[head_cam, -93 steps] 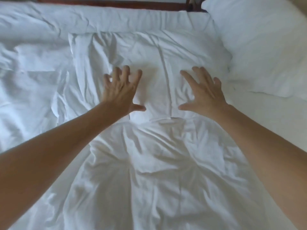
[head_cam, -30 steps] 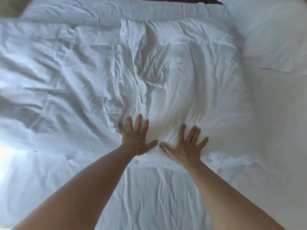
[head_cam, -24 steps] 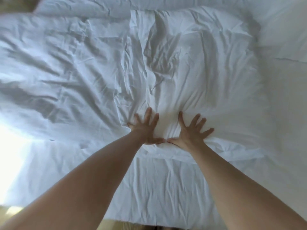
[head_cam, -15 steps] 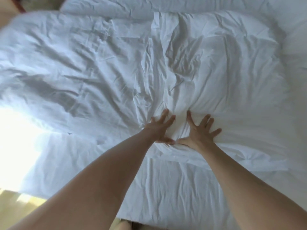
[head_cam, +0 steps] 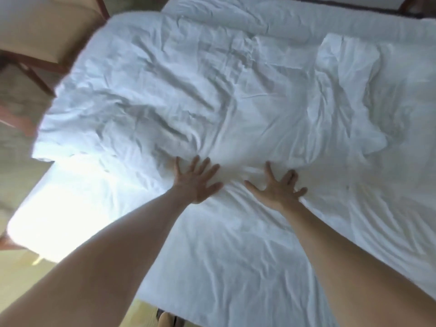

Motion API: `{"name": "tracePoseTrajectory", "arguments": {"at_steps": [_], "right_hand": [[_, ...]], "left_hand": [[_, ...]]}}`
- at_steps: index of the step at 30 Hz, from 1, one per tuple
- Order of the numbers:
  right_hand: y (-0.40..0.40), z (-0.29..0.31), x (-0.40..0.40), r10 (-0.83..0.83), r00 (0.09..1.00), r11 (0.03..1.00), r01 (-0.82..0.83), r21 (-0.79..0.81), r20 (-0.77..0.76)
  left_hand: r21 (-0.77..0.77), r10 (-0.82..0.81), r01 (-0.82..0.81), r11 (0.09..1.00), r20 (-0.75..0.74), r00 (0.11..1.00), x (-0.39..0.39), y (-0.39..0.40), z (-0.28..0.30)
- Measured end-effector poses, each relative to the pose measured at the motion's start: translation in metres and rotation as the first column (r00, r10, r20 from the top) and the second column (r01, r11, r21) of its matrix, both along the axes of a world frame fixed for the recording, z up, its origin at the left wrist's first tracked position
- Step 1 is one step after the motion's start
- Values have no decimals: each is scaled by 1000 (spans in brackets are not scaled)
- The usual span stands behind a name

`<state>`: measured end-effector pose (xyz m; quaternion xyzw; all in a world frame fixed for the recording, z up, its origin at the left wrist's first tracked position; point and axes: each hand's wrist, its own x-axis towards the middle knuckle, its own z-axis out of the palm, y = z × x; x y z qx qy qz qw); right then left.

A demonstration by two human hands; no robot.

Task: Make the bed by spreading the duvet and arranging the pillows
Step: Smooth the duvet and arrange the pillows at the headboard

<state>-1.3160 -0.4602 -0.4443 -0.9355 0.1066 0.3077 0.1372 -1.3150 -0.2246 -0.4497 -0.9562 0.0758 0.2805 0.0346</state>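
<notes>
I see a wooden chair (head_cam: 44, 31) with a tan seat cushion and reddish-brown frame standing on the floor. The mottled grey-green floor (head_cam: 16, 138) spreads below and around the chair. Well below the chair, at the bottom edge, the floor turns pale yellow (head_cam: 30, 267); there something tan (head_cam: 166, 320) pokes in, too blurred to identify.

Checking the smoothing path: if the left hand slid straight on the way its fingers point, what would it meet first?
Probably the bunched ridge of the duvet just beyond the left hand fingertips; depth is unclear.
</notes>
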Motion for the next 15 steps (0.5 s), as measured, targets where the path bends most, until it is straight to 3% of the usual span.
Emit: {"name": "tracePoseTrajectory", "arguments": {"at_steps": [2,7,12,15], "right_hand": [[58,-14,4,-68,997,997,69,-37,29],[190,-21,21,46,999,996,-46,-82,2],[305,-25,38,157,983,985,-163,-54,-91],[349,-32,44,191,978,981,-193,-8,-86]], "left_hand": [[28,21,-21,999,13,1000,3,57,-8],[1,86,-87,996,108,990,4,178,-23],[-77,299,-290,954,203,932,13,264,-28],[-98,517,-509,856,198,833,16,317,-33]]}}
